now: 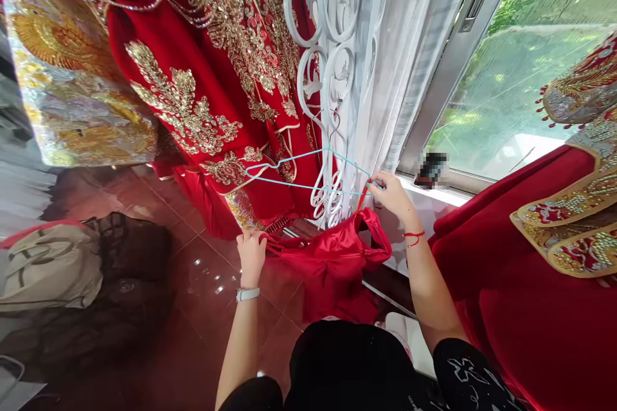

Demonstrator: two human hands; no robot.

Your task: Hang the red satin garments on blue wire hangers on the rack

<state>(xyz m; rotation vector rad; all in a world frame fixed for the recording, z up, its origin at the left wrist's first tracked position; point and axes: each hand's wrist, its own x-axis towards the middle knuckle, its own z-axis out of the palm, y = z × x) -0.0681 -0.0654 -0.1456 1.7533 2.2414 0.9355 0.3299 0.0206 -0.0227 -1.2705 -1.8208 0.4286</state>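
A light-blue wire hanger (303, 186) hangs by its hook from the white scrolled metal rack (337, 45). My right hand (388, 192) is closed at the hanger's right corner, where a thin red strap of the red satin dress (332, 250) reaches up to it. The left side of the dress is pinched in my left hand (251, 250), lower down and apart from the hanger's left end. Below the hanger the dress sags between both hands, its lower part dropping in front of me.
Red jackets with gold sequin embroidery (187, 103) hang at the left. Another beaded red garment (569, 231) is close on the right. A window (535, 90) is behind it. Bags (58, 263) lie on the tiled floor (216, 308).
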